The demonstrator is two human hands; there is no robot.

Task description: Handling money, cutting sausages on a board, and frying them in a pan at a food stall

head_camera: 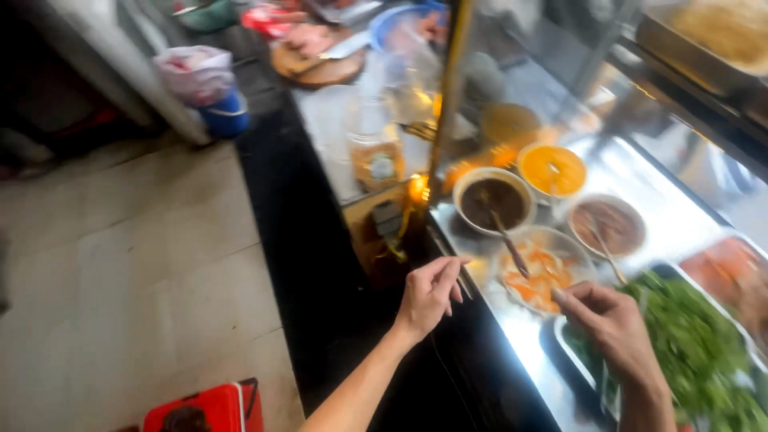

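2 hands work at the near edge of a steel counter [524, 336]. The left hand [428, 292] hovers loosely curled with fingertips pinched; whether it holds anything cannot be told. The right hand [612, 324] is closed in a pinch at the rim of a bowl of orange shreds [540, 276], apparently taking some.

Risk: loose shreds could drop onto the slick metal, or a wrist could knock the spoon [508, 240] standing in the dark sauce bowl [492, 200].

Beside the right hand lies a tray of leafy greens [696, 352]. Farther off sit a brown paste bowl [612, 224] and a glossy orange sauce bowl [554, 170], all round.
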